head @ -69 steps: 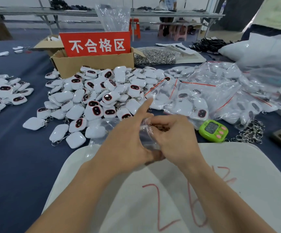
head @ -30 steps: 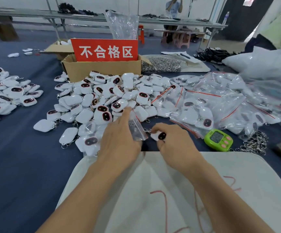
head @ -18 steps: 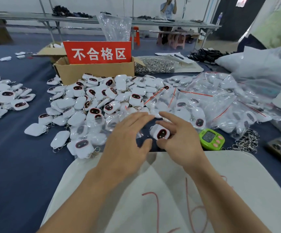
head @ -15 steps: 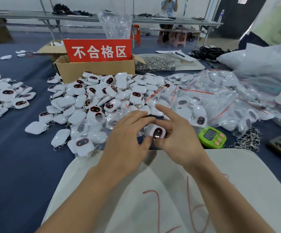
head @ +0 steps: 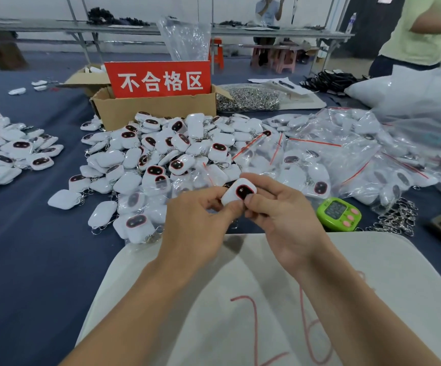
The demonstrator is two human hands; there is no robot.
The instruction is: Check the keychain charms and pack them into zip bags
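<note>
Blue-clothed table (head: 29, 260) heaped with white charms (head: 161, 143); above its near edge our left hand (head: 195, 220) and right hand (head: 280, 215) both pinch one keychain charm (head: 238, 192) by its edges; it looks light, hard, smooth, likely slippery; we would grip its sides

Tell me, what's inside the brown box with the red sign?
The red sign stands in the cardboard box. A clear plastic bag rises behind it. The wall and sign hide anything lower down.

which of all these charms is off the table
The charm pinched between the left hand and right hand, dark face up; the rest lie heaped or bagged.
</note>
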